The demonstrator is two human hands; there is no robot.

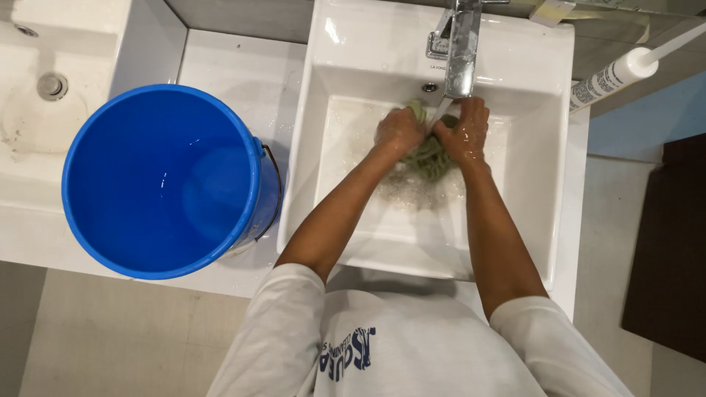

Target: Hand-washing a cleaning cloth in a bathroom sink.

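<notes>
i see a blue bucket (162,180) on the counter left of the white sink (529,176), a sealant tube (614,73) at right, and the chrome tap (460,48) overhanging my hands. my left hand (399,132) and right hand (465,132) both clench the green cloth (428,156), bunched between them in the basin under running water.

A single head-worn camera looks almost straight down from above the person's shoulders, close over a white rectangular ceramic sink (353,220) at centre frame. The round blue plastic bucket (163,181) lies left, the chrome tap (460,51) at the top edge.
</notes>
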